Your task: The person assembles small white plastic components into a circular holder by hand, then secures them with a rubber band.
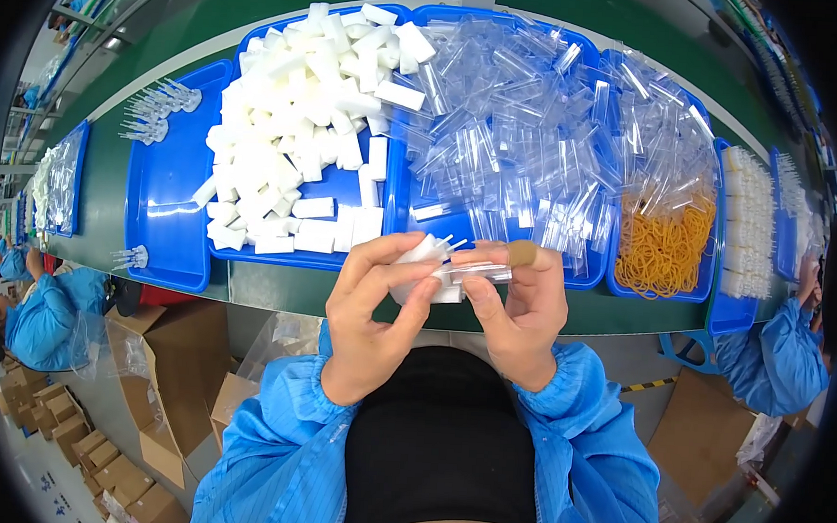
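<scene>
Close to the table's near edge, my hands meet in front of the trays. My left hand (pixel 374 302) is closed, pinching a small white piece (pixel 423 251) with thin white prongs at its top. A white foam block (pixel 448 292) shows between the two hands; which hand supports it, I cannot tell. My right hand (pixel 525 310), with a tan covering on one finger, grips a clear plastic piece (pixel 490 274) between thumb and fingers. The plastic touches the white parts, and fingers hide much of them.
Blue trays line the green table: white foam blocks (pixel 303 113), clear plastic pieces (pixel 511 115), and yellow rubber bands (pixel 665 246) under more plastic. A left tray (pixel 171 201) has pronged white parts (pixel 162 106). Co-workers in blue sit left and right; cardboard boxes (pixel 171 372) stand below.
</scene>
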Demonstrator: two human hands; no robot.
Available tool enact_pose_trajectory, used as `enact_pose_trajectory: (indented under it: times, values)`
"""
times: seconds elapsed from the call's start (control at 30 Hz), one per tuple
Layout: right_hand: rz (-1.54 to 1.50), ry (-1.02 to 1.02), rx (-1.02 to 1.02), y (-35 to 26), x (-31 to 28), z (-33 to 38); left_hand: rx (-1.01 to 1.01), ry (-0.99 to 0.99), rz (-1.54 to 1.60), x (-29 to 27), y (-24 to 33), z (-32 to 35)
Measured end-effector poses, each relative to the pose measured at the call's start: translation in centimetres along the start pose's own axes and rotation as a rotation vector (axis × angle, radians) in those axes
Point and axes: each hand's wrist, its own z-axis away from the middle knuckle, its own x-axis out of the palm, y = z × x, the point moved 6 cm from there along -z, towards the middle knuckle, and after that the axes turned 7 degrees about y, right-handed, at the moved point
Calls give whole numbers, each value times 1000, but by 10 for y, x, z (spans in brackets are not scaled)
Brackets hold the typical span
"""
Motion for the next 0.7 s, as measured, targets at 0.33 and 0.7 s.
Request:
enact_pose_trajectory:
  times: [0.33, 0.7]
  values:
    - [50, -170, 202, -1, -11, -18, 29, -55, -39, 1, 8, 1]
    - [-160, -74, 406, 3, -25, -21, -258, -116, 475, -7, -10, 5]
